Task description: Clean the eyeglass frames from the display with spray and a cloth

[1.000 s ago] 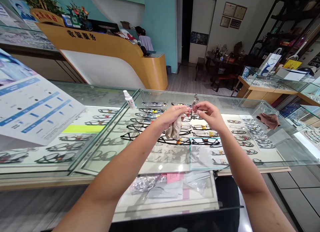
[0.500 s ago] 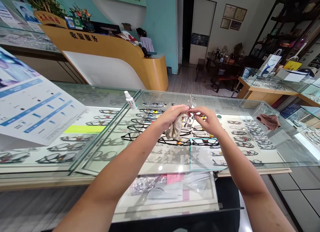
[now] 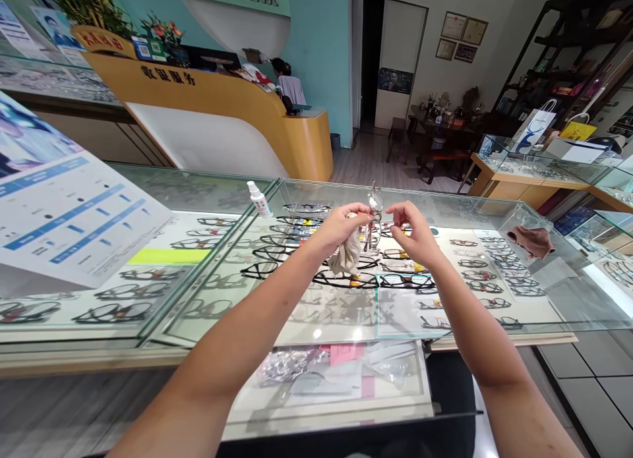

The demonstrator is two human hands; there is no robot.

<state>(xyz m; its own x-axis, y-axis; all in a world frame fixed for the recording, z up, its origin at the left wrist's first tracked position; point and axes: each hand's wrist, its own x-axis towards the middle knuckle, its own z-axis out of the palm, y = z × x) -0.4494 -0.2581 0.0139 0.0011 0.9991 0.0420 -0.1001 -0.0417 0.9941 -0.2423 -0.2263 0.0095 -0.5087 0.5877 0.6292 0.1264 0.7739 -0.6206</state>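
Observation:
My left hand (image 3: 341,229) grips a pair of eyeglasses (image 3: 375,201) by the middle, and the frame stands on end with one lens up and one down. A crumpled beige cloth (image 3: 346,255) hangs from the same hand. Just right of the glasses is my right hand (image 3: 411,230), its fingers curled but apart, holding nothing. Both hands are above a glass display case (image 3: 306,323) with rows of eyeglass frames inside. A small white spray bottle (image 3: 259,200) stands on the glass to the left.
A brown cloth (image 3: 531,240) lies on the glass at the right. A large printed card (image 3: 74,201) stands at the left. Below the case, an open drawer (image 3: 331,418) holds plastic bags and papers. Beyond a wooden counter (image 3: 208,89), a person (image 3: 289,82) is seated.
My right hand has let go of the eyeglasses and moved slightly to the right, its fingers parting. The glasses have turned a little in my left hand.

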